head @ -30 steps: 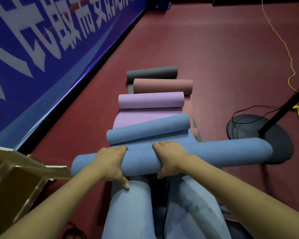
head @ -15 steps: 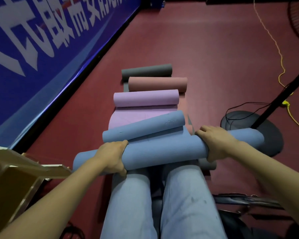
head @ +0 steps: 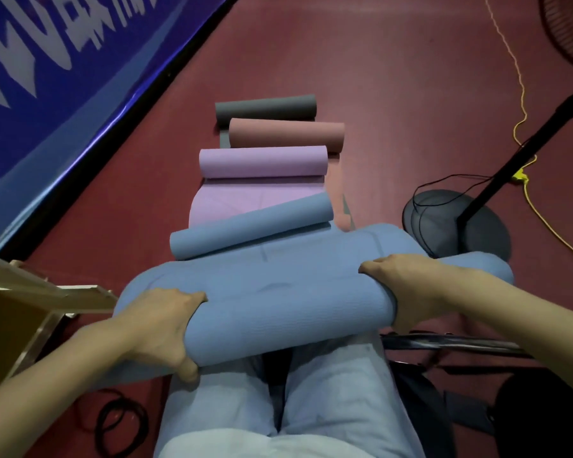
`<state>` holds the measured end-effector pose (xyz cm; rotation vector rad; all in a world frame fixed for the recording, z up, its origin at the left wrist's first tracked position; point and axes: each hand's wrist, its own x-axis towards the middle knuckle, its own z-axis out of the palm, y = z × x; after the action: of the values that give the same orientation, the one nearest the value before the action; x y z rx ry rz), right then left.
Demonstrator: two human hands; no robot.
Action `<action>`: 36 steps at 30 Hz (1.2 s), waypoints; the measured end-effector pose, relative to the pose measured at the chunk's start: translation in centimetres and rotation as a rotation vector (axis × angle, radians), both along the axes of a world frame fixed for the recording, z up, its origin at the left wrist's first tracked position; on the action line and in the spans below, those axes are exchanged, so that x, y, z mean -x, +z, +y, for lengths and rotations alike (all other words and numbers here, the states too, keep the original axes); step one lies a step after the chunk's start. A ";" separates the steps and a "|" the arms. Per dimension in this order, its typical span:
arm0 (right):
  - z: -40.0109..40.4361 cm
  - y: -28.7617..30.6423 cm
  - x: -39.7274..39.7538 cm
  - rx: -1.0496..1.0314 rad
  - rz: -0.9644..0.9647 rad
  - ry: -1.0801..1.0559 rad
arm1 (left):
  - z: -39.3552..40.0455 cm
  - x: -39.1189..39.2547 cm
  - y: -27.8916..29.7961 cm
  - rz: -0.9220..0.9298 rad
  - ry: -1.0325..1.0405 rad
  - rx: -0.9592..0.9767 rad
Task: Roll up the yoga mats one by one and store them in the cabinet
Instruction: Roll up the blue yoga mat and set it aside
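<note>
Lifted off the knees, blue mat roll — both hands' fingers curled round it.

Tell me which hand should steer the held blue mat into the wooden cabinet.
Left, probably. The left hand grips the blue mat at the end nearest the wooden cabinet, which sits on that side. The right hand holds the far end, by the fan base.

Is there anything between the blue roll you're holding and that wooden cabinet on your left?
Nothing visible. Both the left hand and right hand already grip the blue roll across the lap, and its left end lies right beside the wooden cabinet. The cabinet's opening is mostly out of frame.
</note>
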<state>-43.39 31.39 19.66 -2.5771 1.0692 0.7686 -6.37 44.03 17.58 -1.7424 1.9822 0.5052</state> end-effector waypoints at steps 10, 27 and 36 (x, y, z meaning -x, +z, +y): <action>0.7 -2.3 -1.1 0.111 -0.130 0.057 | -1.8 -2.4 0.5 0.026 0.028 -0.153; 2.4 2.3 -1.1 0.211 -0.072 0.095 | 2.1 -2.3 1.6 0.271 0.122 0.179; 1.3 1.1 -0.1 0.166 -0.036 0.036 | 2.6 -1.2 1.2 0.194 0.062 0.289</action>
<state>-43.31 32.67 20.72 -2.7443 1.1219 0.6644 -5.13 46.61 18.79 -1.9992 2.2335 0.4398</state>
